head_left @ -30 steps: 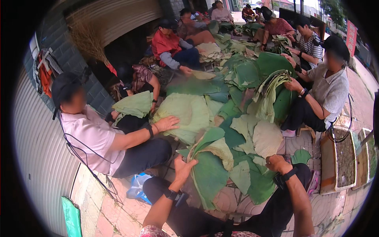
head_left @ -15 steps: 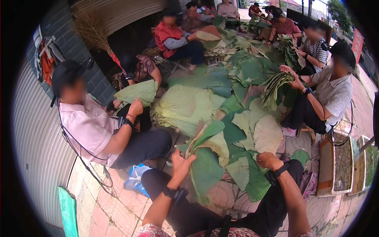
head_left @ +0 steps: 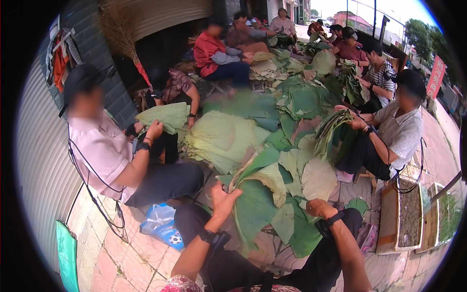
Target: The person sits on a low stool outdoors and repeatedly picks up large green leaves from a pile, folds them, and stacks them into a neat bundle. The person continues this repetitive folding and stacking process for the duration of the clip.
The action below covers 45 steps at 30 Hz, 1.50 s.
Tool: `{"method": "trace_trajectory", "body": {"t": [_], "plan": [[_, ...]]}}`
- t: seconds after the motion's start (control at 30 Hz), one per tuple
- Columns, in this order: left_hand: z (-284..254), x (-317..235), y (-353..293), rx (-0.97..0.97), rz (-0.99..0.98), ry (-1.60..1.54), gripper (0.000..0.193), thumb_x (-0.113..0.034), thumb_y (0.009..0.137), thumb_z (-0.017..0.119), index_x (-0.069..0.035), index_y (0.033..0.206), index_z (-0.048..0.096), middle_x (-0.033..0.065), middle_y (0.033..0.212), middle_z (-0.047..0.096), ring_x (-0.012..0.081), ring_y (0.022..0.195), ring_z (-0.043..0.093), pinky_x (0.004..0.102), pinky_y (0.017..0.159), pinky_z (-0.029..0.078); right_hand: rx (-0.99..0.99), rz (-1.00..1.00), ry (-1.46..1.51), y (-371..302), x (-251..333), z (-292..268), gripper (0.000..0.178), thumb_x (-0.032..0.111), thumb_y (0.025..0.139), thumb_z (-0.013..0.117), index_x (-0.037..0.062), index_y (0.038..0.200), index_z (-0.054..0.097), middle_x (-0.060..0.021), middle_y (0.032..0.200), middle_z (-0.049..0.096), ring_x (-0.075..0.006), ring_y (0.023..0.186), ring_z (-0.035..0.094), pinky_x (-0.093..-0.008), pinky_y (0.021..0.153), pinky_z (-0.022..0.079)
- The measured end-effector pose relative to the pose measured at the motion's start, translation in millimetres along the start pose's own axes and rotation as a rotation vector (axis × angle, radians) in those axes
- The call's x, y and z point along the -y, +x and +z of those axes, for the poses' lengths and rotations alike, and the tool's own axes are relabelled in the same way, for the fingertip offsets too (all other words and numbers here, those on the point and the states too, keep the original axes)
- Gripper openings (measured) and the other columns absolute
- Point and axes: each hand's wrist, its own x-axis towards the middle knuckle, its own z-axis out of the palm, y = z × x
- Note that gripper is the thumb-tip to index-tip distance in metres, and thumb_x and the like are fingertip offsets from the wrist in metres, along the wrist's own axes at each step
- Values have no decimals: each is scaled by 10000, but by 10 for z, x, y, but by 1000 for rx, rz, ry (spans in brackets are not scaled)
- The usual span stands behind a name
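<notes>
My left hand (head_left: 224, 203) is closed around the gathered end of several large lotus leaves (head_left: 258, 204). They fan out to the right and hang down in front of my knees, dark green on one face and pale, brownish green on the other. My right hand (head_left: 321, 209) is at the right by my knee, its fingers curled together in a pinch beside the edge of the loose leaves (head_left: 302, 231). What lies between those fingertips is too small to make out. Both wrists wear black bands.
A heap of lotus leaves (head_left: 226, 136) spreads ahead. Co-workers sit around it; one at left (head_left: 97, 141) and one at right (head_left: 394, 126) hold leaf bundles. A blue-white plastic bag (head_left: 163, 226) lies by my left leg. Planter boxes (head_left: 401, 214) stand at right.
My view has shifted slightly, and my right hand sits a little lower and closer to my left. The left hand keeps its leaves. A co-worker in red has lowered a leaf.
</notes>
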Motion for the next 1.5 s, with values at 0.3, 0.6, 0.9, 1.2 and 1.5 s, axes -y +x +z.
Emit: {"method": "trace_trajectory", "body": {"t": [0.3,0.6,0.9,1.2,1.5], "plan": [[123,-25,61,-42,29,-60,414,-59,706,772,78,1069,629,119,953,719,175,818,665,318,755,534,19,22,7,-13,-12,52,327,271,896,560,31,1020,745,-192,1084,719,-370,1057,678,-450,890,543],[232,29,125,-92,13,20,443,-155,662,804,93,990,637,168,891,710,227,789,650,356,756,515,41,54,-12,7,-191,165,340,291,898,577,31,1039,742,-189,1104,717,-372,1062,675,-455,899,542],[196,72,150,-124,21,7,446,-152,660,801,103,983,629,172,892,700,232,798,637,358,755,508,11,30,-25,-17,-178,188,313,288,887,601,51,1032,744,-182,1064,723,-363,1038,682,-440,882,543],[203,53,188,-83,15,-71,455,-121,684,789,110,1038,620,152,962,703,208,844,635,335,783,511,-26,8,-29,54,-280,230,294,314,871,640,90,1031,744,-180,1008,725,-361,993,691,-436,842,544],[166,77,190,-99,8,-16,480,-149,675,800,112,1033,614,172,951,697,226,858,636,350,796,507,-16,6,-2,59,-260,205,273,318,866,673,107,1018,756,-156,1001,736,-321,997,696,-411,856,539]]}}
